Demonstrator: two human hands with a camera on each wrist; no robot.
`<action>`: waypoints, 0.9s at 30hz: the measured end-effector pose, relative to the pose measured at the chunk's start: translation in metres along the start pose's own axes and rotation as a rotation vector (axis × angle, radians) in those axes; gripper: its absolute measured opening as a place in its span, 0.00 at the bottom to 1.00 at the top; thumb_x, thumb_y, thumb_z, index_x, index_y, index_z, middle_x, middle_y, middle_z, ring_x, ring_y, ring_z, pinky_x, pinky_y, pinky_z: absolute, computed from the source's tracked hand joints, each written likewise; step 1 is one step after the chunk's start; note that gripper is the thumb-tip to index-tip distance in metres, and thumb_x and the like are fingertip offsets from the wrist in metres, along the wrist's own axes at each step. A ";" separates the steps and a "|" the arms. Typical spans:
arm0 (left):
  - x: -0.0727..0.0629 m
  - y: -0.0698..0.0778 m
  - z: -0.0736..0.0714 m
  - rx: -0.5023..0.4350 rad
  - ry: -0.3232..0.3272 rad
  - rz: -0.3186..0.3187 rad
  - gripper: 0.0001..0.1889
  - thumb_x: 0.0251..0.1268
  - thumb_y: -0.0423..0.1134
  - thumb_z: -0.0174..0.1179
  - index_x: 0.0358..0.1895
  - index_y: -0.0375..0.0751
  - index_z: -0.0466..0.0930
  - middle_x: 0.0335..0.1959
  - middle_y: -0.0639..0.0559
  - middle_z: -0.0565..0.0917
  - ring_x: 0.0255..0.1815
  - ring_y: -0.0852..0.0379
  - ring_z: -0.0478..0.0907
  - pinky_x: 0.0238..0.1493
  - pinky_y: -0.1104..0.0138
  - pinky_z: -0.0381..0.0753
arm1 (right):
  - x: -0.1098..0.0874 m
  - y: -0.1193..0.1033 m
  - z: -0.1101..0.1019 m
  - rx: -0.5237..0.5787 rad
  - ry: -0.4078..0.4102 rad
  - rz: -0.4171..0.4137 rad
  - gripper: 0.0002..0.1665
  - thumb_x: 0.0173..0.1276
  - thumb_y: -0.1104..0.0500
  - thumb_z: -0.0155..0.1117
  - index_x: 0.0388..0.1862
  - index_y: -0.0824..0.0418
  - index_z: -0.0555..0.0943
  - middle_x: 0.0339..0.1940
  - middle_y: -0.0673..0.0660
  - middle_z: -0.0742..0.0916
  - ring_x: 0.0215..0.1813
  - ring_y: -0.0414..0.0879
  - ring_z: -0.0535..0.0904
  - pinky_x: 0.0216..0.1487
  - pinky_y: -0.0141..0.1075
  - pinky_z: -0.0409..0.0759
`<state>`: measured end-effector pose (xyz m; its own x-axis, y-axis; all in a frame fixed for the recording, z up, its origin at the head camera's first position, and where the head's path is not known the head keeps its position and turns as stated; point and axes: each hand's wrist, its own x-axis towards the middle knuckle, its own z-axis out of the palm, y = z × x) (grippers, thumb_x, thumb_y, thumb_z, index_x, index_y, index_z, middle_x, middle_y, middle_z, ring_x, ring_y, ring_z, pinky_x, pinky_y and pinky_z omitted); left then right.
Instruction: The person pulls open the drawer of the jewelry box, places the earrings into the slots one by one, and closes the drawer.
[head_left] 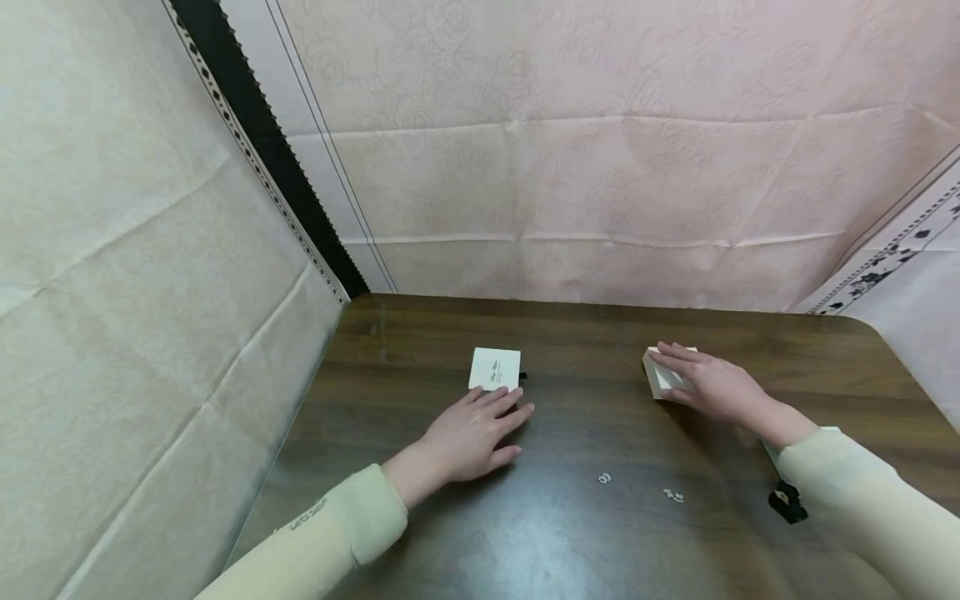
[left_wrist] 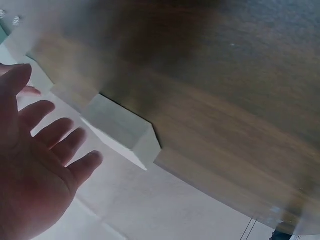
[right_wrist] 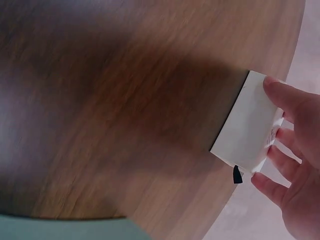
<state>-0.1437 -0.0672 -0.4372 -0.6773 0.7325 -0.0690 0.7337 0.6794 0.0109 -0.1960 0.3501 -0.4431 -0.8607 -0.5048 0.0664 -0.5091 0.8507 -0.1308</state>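
Right hand [head_left: 708, 386] rests over the white box [right_wrist: 242, 125]; whether it grips is unclear.
Uneven pressure could skew the box; the sleeve [head_left: 843, 479] behind might drag the green item [right_wrist: 65, 230]. Left hand [head_left: 467, 435], fingers spread, could nudge the second box [head_left: 494, 367] just ahead.

- Left white box [head_left: 495, 367]: closed, square-topped, dark lettering on its upper face; lies flat on the table [head_left: 562, 417] near the far edge, nearer the far left corner; 1 black tab [head_left: 522, 376] juts from its right side; the left hand [head_left: 472, 437] is just beside its near side.
- Right white box [head_left: 659, 383]: closed, flat near the far edge, towards the far right corner; right hand [head_left: 716, 385] touching it; 1 black tab [right_wrist: 237, 175] too.
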 end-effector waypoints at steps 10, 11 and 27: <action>-0.007 0.007 -0.008 -0.029 -0.063 -0.050 0.32 0.82 0.58 0.57 0.81 0.49 0.71 0.81 0.46 0.71 0.80 0.50 0.69 0.78 0.49 0.70 | 0.009 -0.023 0.004 -0.023 0.036 -0.063 0.38 0.70 0.54 0.78 0.75 0.65 0.78 0.74 0.71 0.79 0.69 0.70 0.80 0.57 0.63 0.84; -0.008 0.008 -0.009 -0.028 -0.071 -0.054 0.32 0.82 0.58 0.57 0.81 0.49 0.71 0.81 0.46 0.71 0.80 0.50 0.70 0.78 0.49 0.71 | 0.010 -0.025 0.004 -0.024 0.032 -0.064 0.38 0.70 0.54 0.78 0.75 0.65 0.78 0.74 0.71 0.79 0.69 0.70 0.80 0.57 0.63 0.84; -0.013 0.016 -0.015 -0.062 -0.100 -0.070 0.29 0.82 0.56 0.58 0.76 0.46 0.77 0.75 0.44 0.77 0.74 0.48 0.77 0.73 0.56 0.77 | 0.022 -0.054 0.010 -0.051 0.056 -0.099 0.36 0.70 0.53 0.77 0.74 0.63 0.80 0.73 0.70 0.80 0.67 0.69 0.82 0.57 0.63 0.84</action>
<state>-0.1242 -0.0653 -0.4214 -0.7158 0.6770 -0.1712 0.6776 0.7326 0.0642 -0.1871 0.2923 -0.4441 -0.8047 -0.5789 0.1315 -0.5901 0.8042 -0.0705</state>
